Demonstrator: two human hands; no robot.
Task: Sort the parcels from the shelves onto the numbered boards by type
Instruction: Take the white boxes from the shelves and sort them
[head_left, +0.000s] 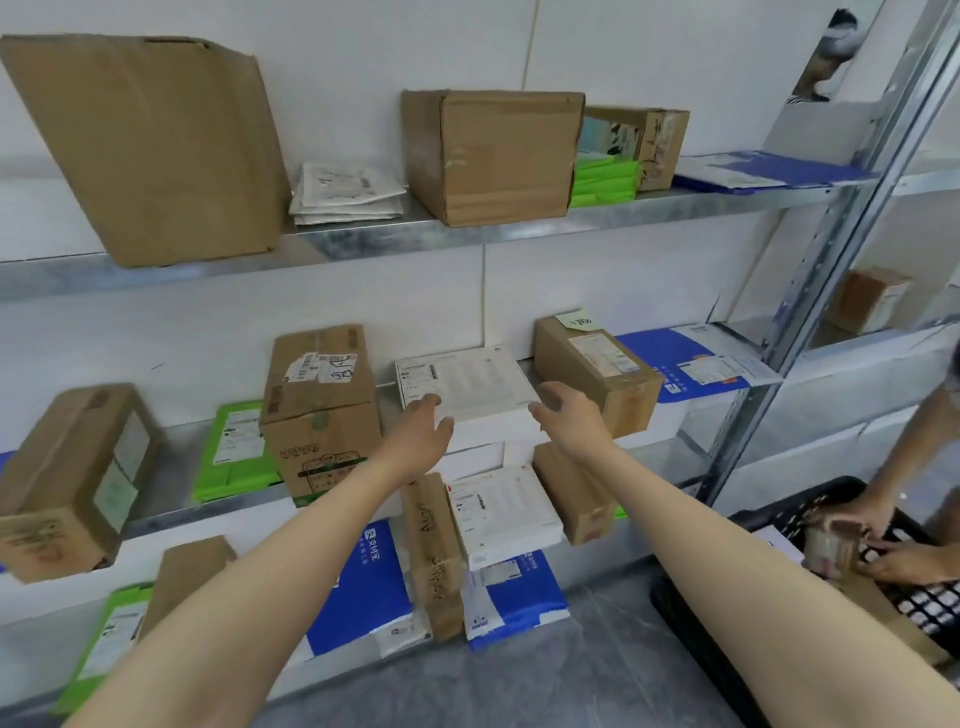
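**At the Middle Shelf: Hands at the White Box**

On the middle shelf (166, 517), the white box (467, 382) lies flat between a taped carton (319, 410) and a long carton (597, 374). My left hand (423, 434) and right hand (569, 415) are released, fingers spread, one at each near corner. I cannot tell whether they make contact, because they cover the box's front edge. Label print is blurred. Another person's hands (893, 540), cut off at right, hold a small parcel (828, 551).

Bright, even, diffuse light; source out of view. Shadows soft and faint beneath the boxes (493, 156) on the metal shelves (467, 236). Dull sheen along shelf edges. Wide-angle bowing: shelves and upright post (841, 249) curve toward frame edges. Overall soft; print on labels (322, 366) illegible.
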